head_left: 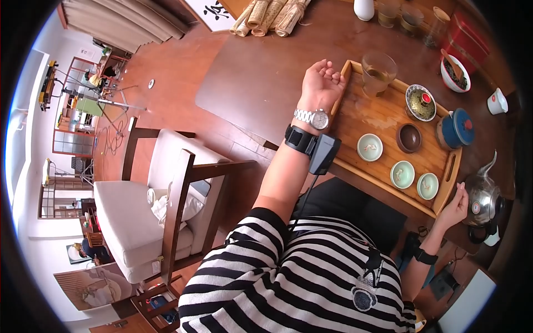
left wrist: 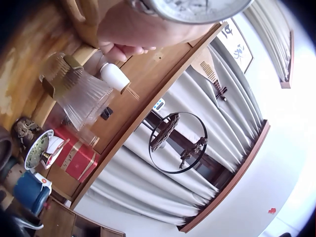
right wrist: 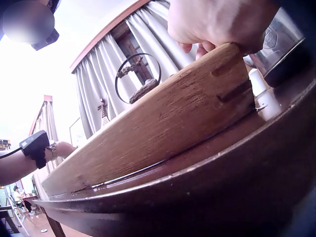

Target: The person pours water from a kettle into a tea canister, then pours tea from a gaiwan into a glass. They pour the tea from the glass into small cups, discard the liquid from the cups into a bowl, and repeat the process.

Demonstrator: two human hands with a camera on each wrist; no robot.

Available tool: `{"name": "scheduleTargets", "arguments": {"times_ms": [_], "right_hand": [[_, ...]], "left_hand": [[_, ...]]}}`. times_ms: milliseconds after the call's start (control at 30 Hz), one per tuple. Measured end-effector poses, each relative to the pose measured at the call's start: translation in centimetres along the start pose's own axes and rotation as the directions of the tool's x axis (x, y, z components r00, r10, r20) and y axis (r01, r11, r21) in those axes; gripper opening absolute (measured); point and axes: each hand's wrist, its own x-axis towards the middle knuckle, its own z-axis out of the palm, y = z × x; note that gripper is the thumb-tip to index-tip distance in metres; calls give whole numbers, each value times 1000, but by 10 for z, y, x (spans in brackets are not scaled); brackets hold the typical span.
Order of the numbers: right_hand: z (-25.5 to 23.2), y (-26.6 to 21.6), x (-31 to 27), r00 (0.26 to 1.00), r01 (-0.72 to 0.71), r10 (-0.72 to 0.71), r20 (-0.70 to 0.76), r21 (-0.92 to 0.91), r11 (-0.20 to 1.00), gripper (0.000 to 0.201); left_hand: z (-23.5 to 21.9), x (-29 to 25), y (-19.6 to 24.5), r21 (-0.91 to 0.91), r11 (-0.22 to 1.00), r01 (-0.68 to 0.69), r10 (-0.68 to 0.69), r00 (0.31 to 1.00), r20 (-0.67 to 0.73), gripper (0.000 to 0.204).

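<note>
A wooden tray (head_left: 361,119) lies on the dark table. At its left end is the left hand (head_left: 321,86), palm turned up, its curled fingers at the rim; the left wrist view shows this hand (left wrist: 148,27) against the tray's end. The right hand (head_left: 456,206) is at the opposite end, and in the right wrist view the hand (right wrist: 222,22) holds the corner of the tray (right wrist: 173,108). On the tray stand a glass pitcher (head_left: 379,72) with liquid, a lidded bowl (head_left: 421,103), a brown cup (head_left: 409,138), a blue pot (head_left: 456,129) and several pale green cups (head_left: 370,147).
A metal kettle (head_left: 482,197) stands just beyond the right hand. Behind the tray are a bowl of leaves (head_left: 455,75), a white cup (head_left: 497,102), a red box (head_left: 465,41) and glasses (head_left: 411,21). Rolled bamboo mats (head_left: 270,16) lie at the back; a cushioned chair (head_left: 136,222) is at left.
</note>
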Motion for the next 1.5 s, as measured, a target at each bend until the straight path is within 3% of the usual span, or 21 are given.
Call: {"name": "scheduleTargets", "arguments": {"times_ms": [133,200,333,567,733,900,1000,1133,1233,1300,1333,1400,1433,1467,1500], "right_hand": [[-8,12,3,997,-68,70,44,-53,996,22],[-1,6,0,1000,11,-12,16,61,998,23],[1,7,-1,998,68,-67,-5,39,997,24],[-2,23,-2,998,-56,53,27,115,992,24],[-4,34,-2,993,-117,112,35,219,969,23],[-3,28,-6,986,-167,169,8,204,965,23],[-1,32,-7,986,-166,168,9,210,964,23],[-2,33,-11,992,-128,129,12,238,963,22],[-1,27,-14,997,-83,82,10,176,981,19],[0,24,-15,996,-91,90,10,168,982,18],[1,22,-16,996,-93,93,6,167,982,18],[1,18,-16,996,-92,91,14,181,979,17],[2,15,-16,994,-105,105,6,164,981,17],[2,16,-16,994,-109,109,9,154,982,17],[3,14,-16,994,-107,107,6,150,983,17]], "left_hand": [[-3,-7,1,4,998,62,-62,998,33,16],[-4,-8,2,5,997,79,-79,996,44,16],[-5,-18,2,10,997,71,-71,997,38,17],[-9,-26,5,-75,980,183,-181,983,42,18],[-11,-27,5,-85,978,192,-190,981,28,19],[-12,-29,4,-127,963,239,-236,971,37,20],[-16,-26,3,-77,961,267,-263,963,63,18],[-17,-32,-5,206,972,118,-167,956,240,17],[-1,-45,-25,579,797,-171,-13,954,301,19],[12,-50,-39,793,541,-281,3,943,332,21],[19,-50,-48,791,545,-277,-19,940,342,21],[35,-53,-64,858,129,-498,-56,860,508,21],[36,-42,-70,834,-2,-552,-92,831,549,21],[41,-37,-78,830,1,-558,-104,825,555,21],[47,-35,-87,718,-198,-667,-111,743,660,22]]}}
